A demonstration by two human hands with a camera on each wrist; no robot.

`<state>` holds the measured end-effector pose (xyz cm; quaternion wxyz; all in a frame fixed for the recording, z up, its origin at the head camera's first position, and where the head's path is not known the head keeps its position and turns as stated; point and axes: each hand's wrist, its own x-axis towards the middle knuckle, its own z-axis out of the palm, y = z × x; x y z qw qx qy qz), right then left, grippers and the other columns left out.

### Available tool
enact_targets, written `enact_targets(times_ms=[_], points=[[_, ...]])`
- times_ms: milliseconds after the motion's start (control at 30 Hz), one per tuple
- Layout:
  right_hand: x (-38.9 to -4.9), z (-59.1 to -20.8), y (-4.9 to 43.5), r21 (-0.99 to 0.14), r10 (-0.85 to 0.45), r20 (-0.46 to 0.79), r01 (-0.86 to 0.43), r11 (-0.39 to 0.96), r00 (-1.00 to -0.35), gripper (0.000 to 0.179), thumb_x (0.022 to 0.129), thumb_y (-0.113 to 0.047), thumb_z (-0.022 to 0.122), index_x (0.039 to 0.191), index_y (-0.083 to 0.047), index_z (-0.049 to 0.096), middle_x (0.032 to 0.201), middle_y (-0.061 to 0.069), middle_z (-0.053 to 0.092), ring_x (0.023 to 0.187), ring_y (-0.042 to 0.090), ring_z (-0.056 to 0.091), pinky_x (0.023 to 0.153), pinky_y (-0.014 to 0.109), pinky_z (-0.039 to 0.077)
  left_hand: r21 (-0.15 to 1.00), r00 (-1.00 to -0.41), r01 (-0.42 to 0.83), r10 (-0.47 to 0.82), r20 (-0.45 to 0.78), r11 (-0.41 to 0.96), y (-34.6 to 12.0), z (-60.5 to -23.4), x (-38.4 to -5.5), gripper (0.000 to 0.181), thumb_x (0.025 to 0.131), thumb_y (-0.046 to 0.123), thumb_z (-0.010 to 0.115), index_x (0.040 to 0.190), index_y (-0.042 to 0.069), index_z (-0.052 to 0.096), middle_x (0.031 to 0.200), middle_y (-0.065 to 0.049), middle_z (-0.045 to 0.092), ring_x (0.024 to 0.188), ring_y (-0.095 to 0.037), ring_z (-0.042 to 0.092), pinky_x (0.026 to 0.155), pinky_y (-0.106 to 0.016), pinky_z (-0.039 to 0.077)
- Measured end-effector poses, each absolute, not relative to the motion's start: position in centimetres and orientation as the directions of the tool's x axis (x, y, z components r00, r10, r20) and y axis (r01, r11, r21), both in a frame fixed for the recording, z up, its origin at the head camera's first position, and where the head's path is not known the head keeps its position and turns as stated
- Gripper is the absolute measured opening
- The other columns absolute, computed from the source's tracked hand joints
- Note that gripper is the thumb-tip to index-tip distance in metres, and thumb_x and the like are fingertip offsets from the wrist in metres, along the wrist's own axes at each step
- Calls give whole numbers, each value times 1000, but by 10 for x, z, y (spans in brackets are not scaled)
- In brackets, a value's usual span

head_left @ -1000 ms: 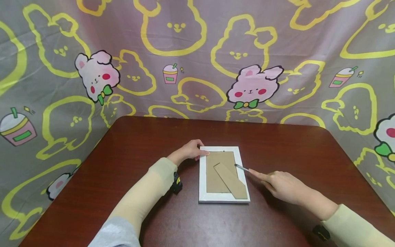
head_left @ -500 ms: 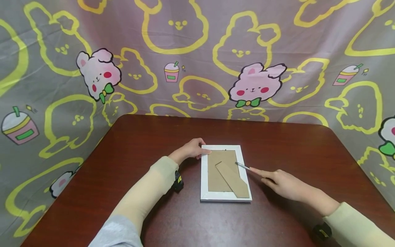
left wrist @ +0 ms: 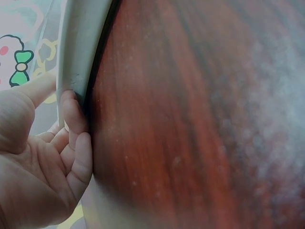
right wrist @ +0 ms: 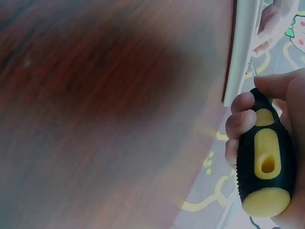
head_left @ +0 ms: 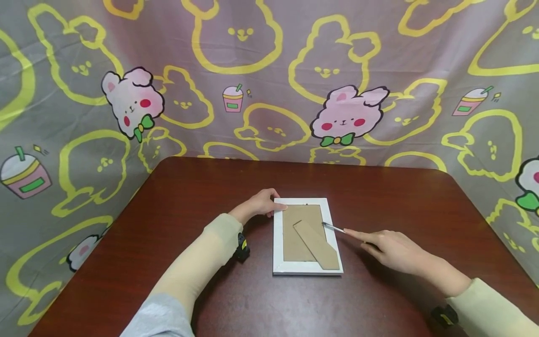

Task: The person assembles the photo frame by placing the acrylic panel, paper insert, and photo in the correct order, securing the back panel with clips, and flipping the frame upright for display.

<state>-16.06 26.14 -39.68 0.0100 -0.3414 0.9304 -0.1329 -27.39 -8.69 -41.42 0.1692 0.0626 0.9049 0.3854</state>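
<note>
Pinching the white frame point(head_left: 278, 238) by its far left corner, my left hand point(head_left: 262, 204) holds it on the worktop point(head_left: 240, 299); my right hand point(head_left: 395, 250) grips the screwdriver point(right wrist: 261, 143), tip at the frame's right rim point(head_left: 331, 238). I judge the frame light and stiff, its brown backing point(head_left: 294, 250) easily dented, so the rim is the safer hold.

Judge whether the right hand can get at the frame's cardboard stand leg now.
Probably yes: the stand leg lies uncovered on the frame, near the right hand, though its grip on the screwdriver may hamper it.
</note>
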Motion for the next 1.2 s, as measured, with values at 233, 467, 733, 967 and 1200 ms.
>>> enact_targets(times_ms=[233,467,733,967,1200], points=[[-162,-398,259,-214,-657,87,-658,722,-749,54,91,-14,67,141,-28,53,61,-19,41,51,0,28,47,23,31,721,-935,-12,248,-254,693,-87,-415,-272,34,87,30,74,104,6,56,73,-7,57,59,-17,54,55,-27,44],[-163,-399,258,-245,-644,73,-640,728,-761,54,91,-15,67,141,-28,52,59,-19,30,50,-1,24,46,22,30,723,-938,-10,245,-247,691,-87,-416,-273,33,88,29,74,104,6,57,73,-7,57,58,-16,54,54,-27,44],[-166,-399,258,-260,-656,73,-650,714,-751,55,91,-13,67,142,-27,51,57,-19,27,49,-1,22,45,22,29,727,-936,-16,245,-251,686,-88,-414,-275,34,87,29,75,104,6,56,72,-8,56,58,-16,54,54,-27,45],[-168,-394,255,-220,-687,88,-687,692,-721,56,89,-10,69,141,-25,53,54,-21,33,49,0,25,44,22,29,720,-939,-22,233,-253,693,-89,-412,-274,34,87,30,74,104,7,57,71,-7,56,58,-16,54,54,-27,44],[-169,-381,249,-89,-723,85,-728,680,-686,55,86,-4,68,137,-22,57,50,-18,31,47,3,27,43,24,29,722,-936,-24,238,-259,692,-88,-413,-273,34,87,29,74,104,7,56,71,-7,56,58,-16,53,54,-26,44]])
